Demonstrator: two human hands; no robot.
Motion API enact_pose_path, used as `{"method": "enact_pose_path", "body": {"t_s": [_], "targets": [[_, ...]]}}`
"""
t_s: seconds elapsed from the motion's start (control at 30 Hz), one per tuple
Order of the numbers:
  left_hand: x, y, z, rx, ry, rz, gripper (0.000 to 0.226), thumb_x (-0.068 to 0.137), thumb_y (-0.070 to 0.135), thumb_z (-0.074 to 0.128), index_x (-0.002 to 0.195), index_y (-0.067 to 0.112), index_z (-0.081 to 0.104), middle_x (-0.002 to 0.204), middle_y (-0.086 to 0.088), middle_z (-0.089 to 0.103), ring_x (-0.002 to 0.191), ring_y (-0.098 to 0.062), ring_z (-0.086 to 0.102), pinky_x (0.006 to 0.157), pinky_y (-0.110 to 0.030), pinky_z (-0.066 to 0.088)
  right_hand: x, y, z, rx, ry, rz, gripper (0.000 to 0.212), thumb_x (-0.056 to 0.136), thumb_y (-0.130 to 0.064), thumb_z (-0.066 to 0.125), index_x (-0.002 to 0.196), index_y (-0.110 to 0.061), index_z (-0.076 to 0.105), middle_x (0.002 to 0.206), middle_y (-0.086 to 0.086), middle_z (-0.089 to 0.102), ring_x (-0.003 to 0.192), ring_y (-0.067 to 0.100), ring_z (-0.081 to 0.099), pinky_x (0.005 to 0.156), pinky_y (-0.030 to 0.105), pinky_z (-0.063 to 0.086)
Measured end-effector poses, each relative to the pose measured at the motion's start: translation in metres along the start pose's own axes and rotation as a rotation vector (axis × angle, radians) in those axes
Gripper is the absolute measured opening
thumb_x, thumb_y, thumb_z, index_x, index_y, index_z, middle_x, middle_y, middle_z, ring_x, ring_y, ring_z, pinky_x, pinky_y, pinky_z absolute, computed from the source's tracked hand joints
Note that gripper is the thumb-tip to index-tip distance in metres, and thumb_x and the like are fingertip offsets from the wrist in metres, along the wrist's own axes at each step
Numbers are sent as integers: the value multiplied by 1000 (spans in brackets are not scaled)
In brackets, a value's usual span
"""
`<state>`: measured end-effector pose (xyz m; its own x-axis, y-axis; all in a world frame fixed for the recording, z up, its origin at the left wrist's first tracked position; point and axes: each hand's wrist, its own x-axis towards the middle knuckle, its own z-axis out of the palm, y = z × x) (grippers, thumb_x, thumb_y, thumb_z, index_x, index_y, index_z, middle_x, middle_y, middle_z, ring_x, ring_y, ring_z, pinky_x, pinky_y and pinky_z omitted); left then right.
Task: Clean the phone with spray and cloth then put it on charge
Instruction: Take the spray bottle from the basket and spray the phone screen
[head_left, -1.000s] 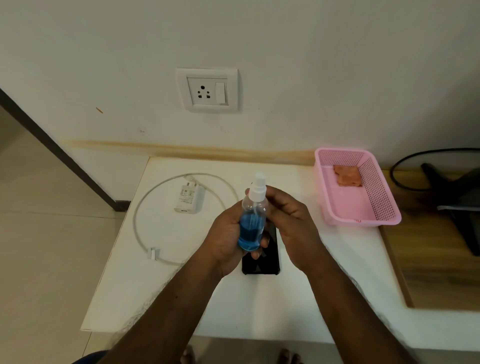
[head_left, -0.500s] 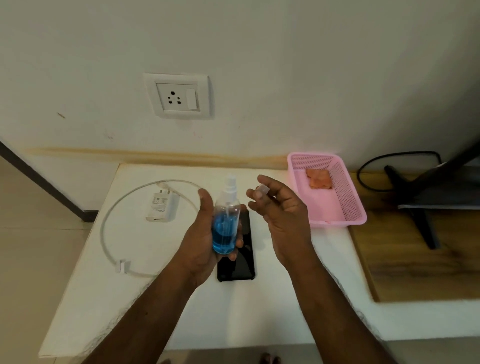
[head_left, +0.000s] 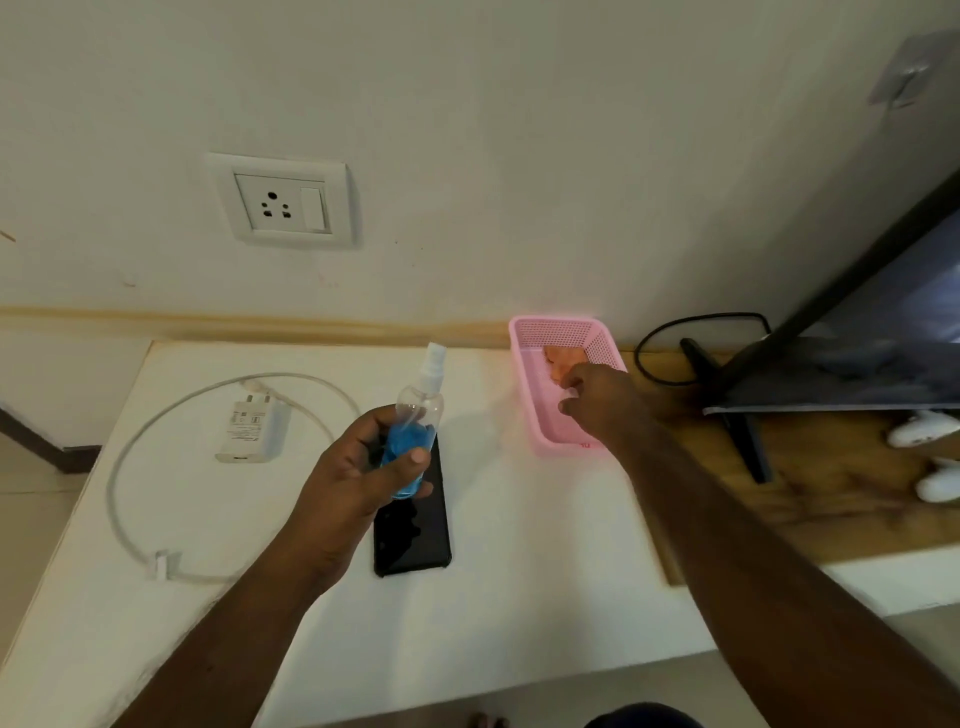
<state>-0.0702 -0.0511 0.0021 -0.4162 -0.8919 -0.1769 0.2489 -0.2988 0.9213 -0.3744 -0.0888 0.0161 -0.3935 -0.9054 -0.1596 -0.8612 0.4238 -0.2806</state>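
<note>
Pink plastic draws us first in the head view: the basket (head_left: 524, 384) stands at the table's (head_left: 519, 597) back edge near its right end, and our right hand (head_left: 597, 402) reaches into it, fingers curled down toward the orange cloth (head_left: 558, 358) at its far end; whether they already pinch it, we cannot tell. Our left hand (head_left: 358, 478) grips the spray bottle (head_left: 421, 410) upright, nozzle up, directly above the black phone (head_left: 415, 540). The phone lies flat mid-table, long axis running front to back, its far end hidden by the bottle. We judge the left hand nearer the phone. The charger (head_left: 249, 428) and looped cable (head_left: 124, 467) lie toward the left edge, below the wall socket (head_left: 283, 200); bare table surrounds the phone for wiping.
</note>
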Motion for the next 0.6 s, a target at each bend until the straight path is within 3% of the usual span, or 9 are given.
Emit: {"method": "enact_pose_path", "body": {"t_s": [0.1,0.2,0.27,0.33,0.43,0.5,0.6], "targets": [[3,-2,-1,48,38,-4,54,70,27,88,120,26,67,108,3,72,92,-17,69,87,-40,59,14,0,15,-50,-71,59,33,94,-21,63,127,-18,62,125,6,64,103,29,62,95,37,51],[5,-6,-1,51,38,13,46,71,24,88,113,32,70,108,4,73,95,-17,69,88,-38,60,19,1,27,4,-40,110,34,99,-29,54,131,-19,58,127,5,63,105,29,62,96,40,49],[6,-7,-1,60,30,23,44,71,23,89,109,36,71,107,5,73,96,-15,69,87,-36,60,19,4,29,11,-24,93,41,94,-24,62,134,-21,55,128,5,62,106,31,62,96,41,50],[6,-7,-2,70,29,36,44,70,25,88,109,36,71,105,6,73,95,-13,68,86,-35,60,15,6,23,7,42,40,51,87,-21,70,135,-21,54,127,6,63,106,32,62,93,42,52],[6,-5,-4,72,44,47,46,67,34,81,112,35,70,107,8,73,98,-12,68,84,-33,60,-5,8,11,-9,183,-48,37,88,-39,66,121,-23,62,115,-1,68,94,18,63,78,31,54],[7,-5,-5,80,50,55,52,65,38,81,115,34,68,108,9,73,100,-12,68,83,-31,60,-27,10,9,-26,119,-142,39,86,-57,60,112,-27,66,105,-9,70,83,7,58,67,22,44],[6,-7,-5,105,50,64,52,66,39,80,116,35,68,109,9,73,102,-14,69,80,-28,60,-57,13,14,-48,-64,-200,50,78,-61,67,117,-32,65,112,-15,65,96,9,57,80,27,45]]}}
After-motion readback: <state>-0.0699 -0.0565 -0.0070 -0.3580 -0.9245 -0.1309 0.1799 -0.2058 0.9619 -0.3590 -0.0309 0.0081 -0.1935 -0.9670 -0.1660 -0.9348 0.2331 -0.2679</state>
